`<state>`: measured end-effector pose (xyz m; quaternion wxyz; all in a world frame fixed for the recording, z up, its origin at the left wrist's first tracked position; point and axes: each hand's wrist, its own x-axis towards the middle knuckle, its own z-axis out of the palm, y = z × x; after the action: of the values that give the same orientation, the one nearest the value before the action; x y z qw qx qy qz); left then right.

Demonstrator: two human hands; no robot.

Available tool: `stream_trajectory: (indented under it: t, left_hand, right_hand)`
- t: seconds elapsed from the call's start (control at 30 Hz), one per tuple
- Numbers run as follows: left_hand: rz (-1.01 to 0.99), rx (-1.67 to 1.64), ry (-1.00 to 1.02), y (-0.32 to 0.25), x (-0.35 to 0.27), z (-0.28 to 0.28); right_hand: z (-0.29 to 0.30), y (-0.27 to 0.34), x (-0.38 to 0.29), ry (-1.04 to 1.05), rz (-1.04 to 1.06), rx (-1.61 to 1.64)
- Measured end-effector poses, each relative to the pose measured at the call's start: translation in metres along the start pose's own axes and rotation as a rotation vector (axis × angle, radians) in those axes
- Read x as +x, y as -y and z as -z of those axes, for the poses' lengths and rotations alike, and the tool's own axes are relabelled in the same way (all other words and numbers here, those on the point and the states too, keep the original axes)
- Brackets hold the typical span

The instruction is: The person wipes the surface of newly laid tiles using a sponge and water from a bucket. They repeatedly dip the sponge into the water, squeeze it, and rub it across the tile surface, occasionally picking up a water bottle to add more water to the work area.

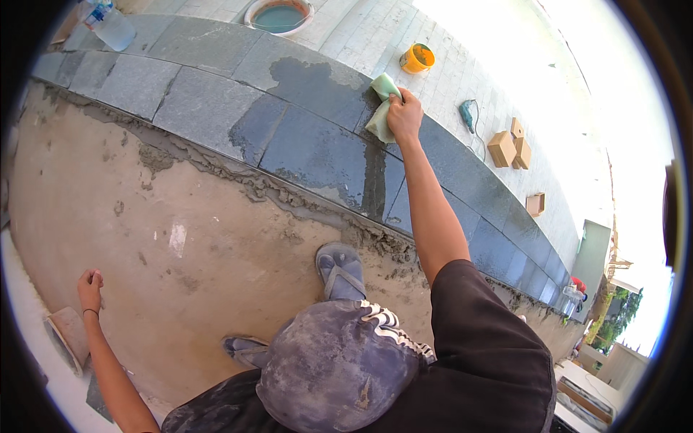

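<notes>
My right hand (405, 115) grips a pale green foam sponge (382, 120), which bulges out on both sides of the fingers. The sponge lies against grey stone slabs (325, 154), over the joint between the two rows. Around it the stone is dark and wet, with an irregular wet edge toward the left. One darker wet streak (373, 181) runs from below the sponge to the slabs' near edge. Off to the left, my left hand (91, 289) hangs above the bare ground with its fingers curled in, and no object shows in it.
Rough mortar (270, 189) lines the slabs' near edge. Beyond them are a yellow bucket (417, 58), a basin of water (279, 19), a teal power tool (466, 115) with a cord, and cardboard boxes (502, 149). A plastic bottle (111, 30) lies far left; a bucket (67, 341) is near my left forearm.
</notes>
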<state>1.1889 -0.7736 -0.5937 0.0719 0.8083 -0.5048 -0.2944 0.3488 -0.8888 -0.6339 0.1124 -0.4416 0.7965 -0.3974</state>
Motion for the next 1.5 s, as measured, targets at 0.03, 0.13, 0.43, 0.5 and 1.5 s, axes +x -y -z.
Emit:
stream_trajectory:
  t: [0.03, 0.13, 0.43, 0.5, 1.5]
  left_hand:
    - [0.006, 0.004, 0.011, 0.002, 0.0, -0.003]
    - [0.03, 0.002, 0.028, 0.01, 0.0, 0.002]
    - [0.036, -0.016, -0.086, -0.015, 0.01, 0.024]
    - [0.06, -0.024, -0.086, 0.004, 0.008, 0.024]
    - [0.326, 0.099, 0.038, 0.091, -0.035, 0.041]
  right_hand:
    - [-0.012, 0.004, -0.006, -0.016, 0.01, -0.042]
    - [-0.038, 0.038, -0.072, 0.22, 0.194, 0.061]
    - [0.063, 0.013, -0.143, 0.11, 0.183, 0.05]
    - [0.094, -0.033, -0.142, -0.031, 0.285, -0.141]
    - [0.035, -0.028, -0.156, -0.026, 0.22, -0.047]
